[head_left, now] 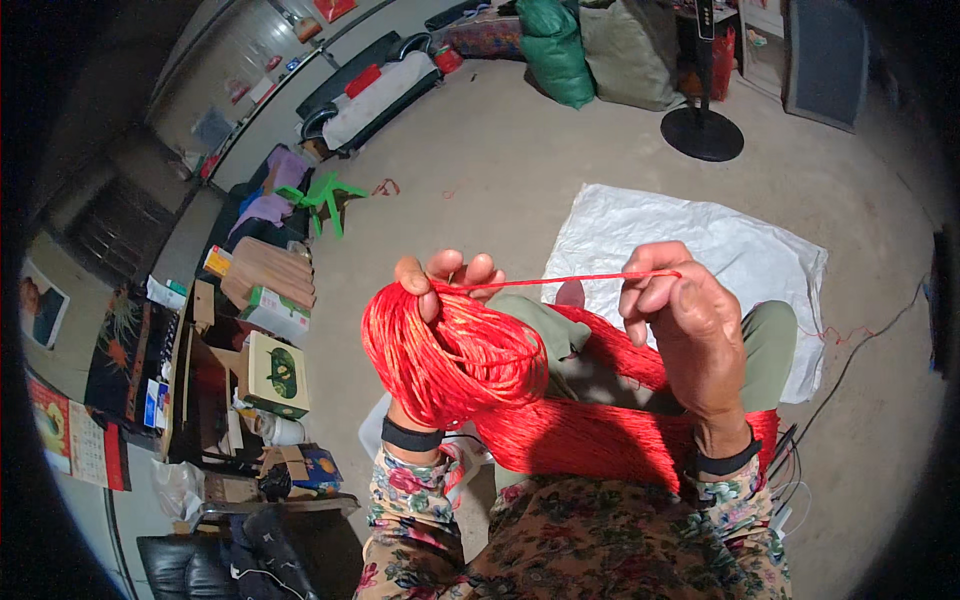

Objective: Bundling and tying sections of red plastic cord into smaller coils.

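Holding a red coil (pixel 450 360) that partly hides your curled left hand (pixel 447 277), you pinch its taut strand (pixel 570 280) in your right hand (pixel 692 325), above cord (pixel 590 440) across your legs (pixel 768 350); beyond are a white sheet (pixel 680 225), green stool (pixel 328 200), fan (pixel 702 135) and sacks (pixel 556 60).

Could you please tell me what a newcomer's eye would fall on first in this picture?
First, the thick bundle of red cord near the centre, held in the left hand's grip, with a single strand stretched to the right hand's grip. Next, the mass of red cord lying across the lap below. Beyond, a white sheet on the floor.
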`<state>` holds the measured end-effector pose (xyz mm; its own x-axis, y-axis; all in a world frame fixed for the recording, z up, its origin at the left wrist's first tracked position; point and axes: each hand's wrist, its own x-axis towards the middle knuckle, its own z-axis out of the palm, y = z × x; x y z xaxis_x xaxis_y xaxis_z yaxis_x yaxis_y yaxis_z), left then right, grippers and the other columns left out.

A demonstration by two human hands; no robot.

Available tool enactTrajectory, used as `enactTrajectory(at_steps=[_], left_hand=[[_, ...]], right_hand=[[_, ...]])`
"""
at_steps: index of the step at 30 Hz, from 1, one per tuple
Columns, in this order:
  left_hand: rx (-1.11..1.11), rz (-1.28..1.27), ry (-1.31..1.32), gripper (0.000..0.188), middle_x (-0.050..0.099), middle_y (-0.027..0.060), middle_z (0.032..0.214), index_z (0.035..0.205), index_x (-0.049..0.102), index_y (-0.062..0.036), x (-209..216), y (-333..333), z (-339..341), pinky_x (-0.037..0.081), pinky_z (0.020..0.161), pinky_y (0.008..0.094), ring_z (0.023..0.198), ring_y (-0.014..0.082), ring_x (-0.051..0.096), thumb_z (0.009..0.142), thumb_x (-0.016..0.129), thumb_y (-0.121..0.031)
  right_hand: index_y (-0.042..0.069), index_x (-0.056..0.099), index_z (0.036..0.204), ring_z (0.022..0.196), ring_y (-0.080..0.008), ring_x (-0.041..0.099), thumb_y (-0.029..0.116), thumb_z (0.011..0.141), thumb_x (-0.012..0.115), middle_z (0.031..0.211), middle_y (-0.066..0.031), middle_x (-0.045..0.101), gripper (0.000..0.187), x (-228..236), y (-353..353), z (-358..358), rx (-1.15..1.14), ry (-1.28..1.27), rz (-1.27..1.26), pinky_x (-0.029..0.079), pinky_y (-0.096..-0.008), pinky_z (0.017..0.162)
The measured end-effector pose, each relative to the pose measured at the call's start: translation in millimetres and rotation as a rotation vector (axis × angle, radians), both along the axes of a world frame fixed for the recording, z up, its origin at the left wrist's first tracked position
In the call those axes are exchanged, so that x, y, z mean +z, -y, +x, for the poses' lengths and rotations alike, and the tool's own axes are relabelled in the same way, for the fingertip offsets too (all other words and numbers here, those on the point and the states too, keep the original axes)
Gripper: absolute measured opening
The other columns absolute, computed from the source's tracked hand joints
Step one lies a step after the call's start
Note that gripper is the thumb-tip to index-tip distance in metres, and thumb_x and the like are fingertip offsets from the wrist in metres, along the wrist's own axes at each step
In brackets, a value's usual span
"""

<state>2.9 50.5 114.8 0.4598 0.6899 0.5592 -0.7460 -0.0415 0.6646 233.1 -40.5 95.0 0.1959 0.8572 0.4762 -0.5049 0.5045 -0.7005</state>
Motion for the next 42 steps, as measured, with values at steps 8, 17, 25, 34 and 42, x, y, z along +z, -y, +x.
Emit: enactTrajectory(at_steps=[8, 17, 25, 34, 42], left_hand=[[-0.234, -0.252, 0.134, 0.005, 0.046, 0.0265, 0.137, 0.099, 0.048, -0.0068, -12, 13, 3, 0.052, 0.094, 0.0571, 0.118, 0.0429, 0.055, 0.096, 0.052, -0.006], [-0.096, -0.164, 0.024, 0.007, 0.048, 0.0046, 0.071, 0.103, 0.048, -0.0087, -21, 15, 5, 0.051, 0.077, 0.0387, 0.061, 0.0168, 0.051, 0.097, 0.050, -0.008], [-0.106, -0.166, 0.016, 0.030, 0.054, 0.0035, 0.069, 0.121, 0.048, -0.0048, -23, 15, 0, 0.051, 0.072, 0.0370, 0.057, 0.0151, 0.055, 0.093, 0.060, -0.009], [-0.145, -0.160, 0.029, 0.027, 0.056, 0.0044, 0.071, 0.118, 0.050, -0.0027, -23, 14, -1, 0.051, 0.074, 0.0360, 0.061, 0.0159, 0.055, 0.093, 0.058, -0.006], [-0.150, -0.064, 0.011, 0.005, 0.051, 0.0050, 0.071, 0.098, 0.053, -0.0029, -24, 3, -5, 0.051, 0.076, 0.0380, 0.060, 0.0166, 0.052, 0.094, 0.055, -0.004]], right_hand=[[-0.001, 0.056, 0.092, 0.085, -0.0232, 0.061, 0.028, 0.102, 0.044, 0.115, -0.0273, 0.056, 0.033, 40, -5, -4, 0.118, -0.124, 0.032, 0.051, -0.0317, 0.066], [0.000, 0.050, 0.093, 0.075, -0.0232, 0.063, 0.028, 0.104, 0.037, 0.098, -0.0252, 0.059, 0.033, 47, -8, -10, 0.208, -0.110, 0.043, 0.051, -0.0273, 0.049], [0.001, 0.048, 0.093, 0.074, -0.0239, 0.065, 0.030, 0.105, 0.036, 0.097, -0.0246, 0.058, 0.034, 52, -4, -10, 0.171, -0.158, 0.013, 0.054, -0.0282, 0.046], [0.006, 0.048, 0.094, 0.072, -0.0217, 0.064, 0.033, 0.105, 0.033, 0.094, -0.0204, 0.058, 0.034, 52, -1, -5, 0.107, -0.162, 0.049, 0.053, -0.0258, 0.041], [0.006, 0.049, 0.095, 0.076, -0.0180, 0.061, 0.032, 0.106, 0.033, 0.098, -0.0180, 0.057, 0.033, 41, -3, 11, 0.099, -0.144, 0.100, 0.052, -0.0228, 0.043]])
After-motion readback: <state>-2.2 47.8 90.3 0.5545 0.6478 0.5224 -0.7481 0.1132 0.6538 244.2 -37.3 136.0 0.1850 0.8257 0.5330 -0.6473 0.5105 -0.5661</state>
